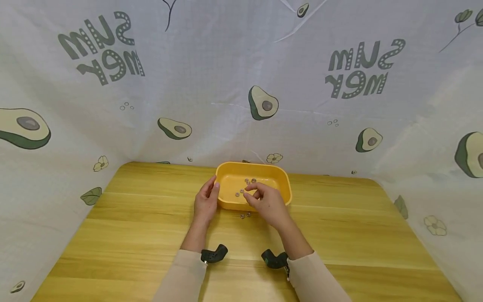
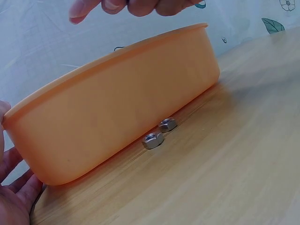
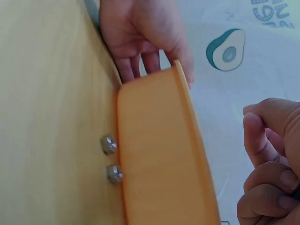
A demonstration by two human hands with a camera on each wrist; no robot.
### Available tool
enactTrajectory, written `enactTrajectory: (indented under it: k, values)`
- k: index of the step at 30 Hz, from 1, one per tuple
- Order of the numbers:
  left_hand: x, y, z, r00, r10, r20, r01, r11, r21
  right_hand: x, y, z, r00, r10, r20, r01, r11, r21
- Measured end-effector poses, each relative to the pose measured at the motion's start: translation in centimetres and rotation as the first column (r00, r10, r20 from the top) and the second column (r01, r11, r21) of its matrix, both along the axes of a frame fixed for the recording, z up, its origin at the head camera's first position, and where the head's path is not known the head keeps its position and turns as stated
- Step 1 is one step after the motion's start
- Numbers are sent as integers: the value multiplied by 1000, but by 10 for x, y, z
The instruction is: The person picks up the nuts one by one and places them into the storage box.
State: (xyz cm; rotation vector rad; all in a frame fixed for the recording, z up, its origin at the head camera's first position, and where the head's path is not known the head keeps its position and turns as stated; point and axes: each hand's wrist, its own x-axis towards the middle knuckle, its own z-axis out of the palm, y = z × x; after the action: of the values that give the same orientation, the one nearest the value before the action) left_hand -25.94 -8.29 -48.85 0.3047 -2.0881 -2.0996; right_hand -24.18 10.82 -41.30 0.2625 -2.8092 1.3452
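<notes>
A yellow plastic tub (image 1: pixel 260 206) stands on the wooden table. My left hand (image 1: pixel 206 203) holds it at its left end, thumb at the rim and fingers (image 2: pixel 29 190) low against the outer wall. Above the tub's front part hovers my right hand (image 1: pixel 268 204). Its thumb and forefinger are bent toward each other with a small gap in the head view, and nothing shows between them. Several metal hex nuts (image 1: pixel 237 194) lie on the tub's floor. Outside, close to the front wall, two more nuts, a nearer nut (image 2: pixel 153 140) and a farther nut (image 2: pixel 168 124), rest on the table.
The wood-grain table (image 1: pixel 136 235) spreads to both sides of the tub. Behind it hangs a white curtain (image 1: pixel 226 75) printed with avocados and lettering. Each wrist carries a black camera mount, one on the left (image 1: pixel 214 254) and one on the right (image 1: pixel 274 259).
</notes>
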Motion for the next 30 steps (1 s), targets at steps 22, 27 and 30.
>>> enactTrajectory:
  k: [22, 27, 30]
  values:
    - [0, 3, -1, 1000, -11, -1, 11, 1000, -13, 27, 12, -51, 979, 125, 163, -140, 986, 87]
    - [1, 1, -1, 1000, -7, 2, 7, 1000, -16, 24, 9, -55, 976, 150, 158, -165, 982, 91]
    - [1, 1, 0, 1000, -12, 5, 12, 1000, -11, 24, 7, -56, 975, 148, 164, -166, 981, 100]
